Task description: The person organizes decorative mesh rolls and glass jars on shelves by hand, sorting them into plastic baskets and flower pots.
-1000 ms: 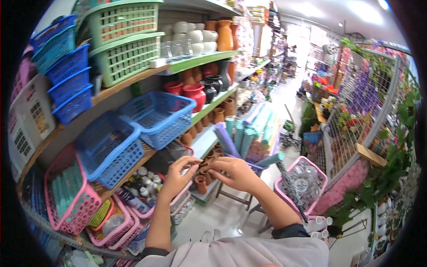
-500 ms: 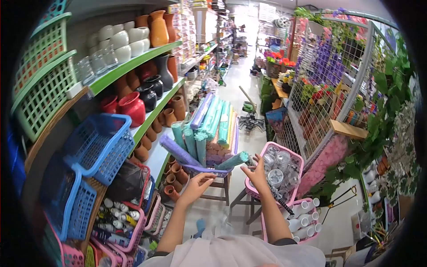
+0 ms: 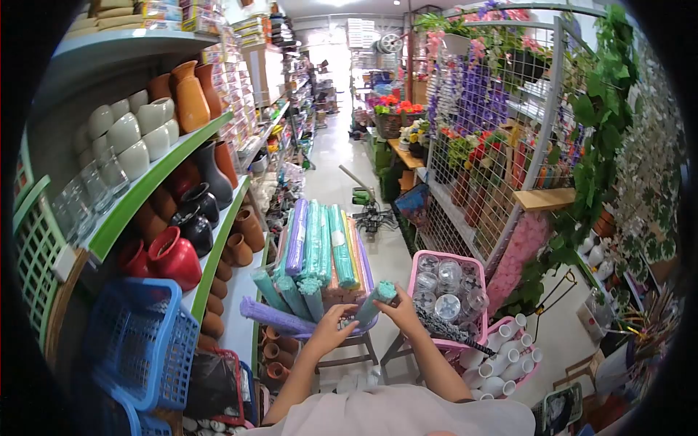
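Note:
A teal roll with a crinkled end stands tilted at the front right of a purple basket. My right hand grips its upper end, thumb and fingers around the side. Lower down, my left hand has its fingers curled against the roll's left side; its fingertips are partly hidden. More teal rolls lean in the basket to the left. Behind them, purple, teal and yellow rolls lie stacked in plastic wrap. A purple roll sticks out at the left.
A pink basket of clear glassware stands at my right, with white bottle-shaped vases in another basket below. Shelves of pots and a red vase line the left, above blue baskets. A wire rack holds artificial flowers.
My hands have closed in from either side onto the teal roll, which now stands more upright. The view has shifted left and tilted up.

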Available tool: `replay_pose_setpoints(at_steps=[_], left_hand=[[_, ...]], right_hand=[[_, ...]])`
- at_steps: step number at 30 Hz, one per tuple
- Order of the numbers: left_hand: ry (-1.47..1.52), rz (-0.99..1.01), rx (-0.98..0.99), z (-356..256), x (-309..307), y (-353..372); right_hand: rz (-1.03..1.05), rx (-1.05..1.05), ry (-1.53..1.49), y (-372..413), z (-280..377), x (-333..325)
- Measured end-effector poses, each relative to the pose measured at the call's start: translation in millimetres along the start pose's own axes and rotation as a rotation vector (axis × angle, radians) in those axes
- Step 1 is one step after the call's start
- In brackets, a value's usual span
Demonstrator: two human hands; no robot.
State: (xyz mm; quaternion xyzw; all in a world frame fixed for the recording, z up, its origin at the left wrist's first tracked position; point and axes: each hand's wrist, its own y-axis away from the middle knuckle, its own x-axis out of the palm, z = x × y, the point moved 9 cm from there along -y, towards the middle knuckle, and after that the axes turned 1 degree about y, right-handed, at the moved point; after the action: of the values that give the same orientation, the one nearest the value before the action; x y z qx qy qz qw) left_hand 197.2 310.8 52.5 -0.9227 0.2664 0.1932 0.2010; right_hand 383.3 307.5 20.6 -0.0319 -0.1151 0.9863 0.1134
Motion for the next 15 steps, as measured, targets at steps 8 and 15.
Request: replay_pose_setpoints(at_steps=[8, 15], left_hand=[[-0.240, -0.099, 0.359, -49.2, 19.2, -39.7], [-0.094, 0.204, 0.296, -43.2, 76.7, -56.6]], right_hand=[[-0.256, -0.153, -0.306, 40.7, 108.9, -52.6], [-0.507, -0.132, -0.361, 81.9, 101.0, -109.2]])
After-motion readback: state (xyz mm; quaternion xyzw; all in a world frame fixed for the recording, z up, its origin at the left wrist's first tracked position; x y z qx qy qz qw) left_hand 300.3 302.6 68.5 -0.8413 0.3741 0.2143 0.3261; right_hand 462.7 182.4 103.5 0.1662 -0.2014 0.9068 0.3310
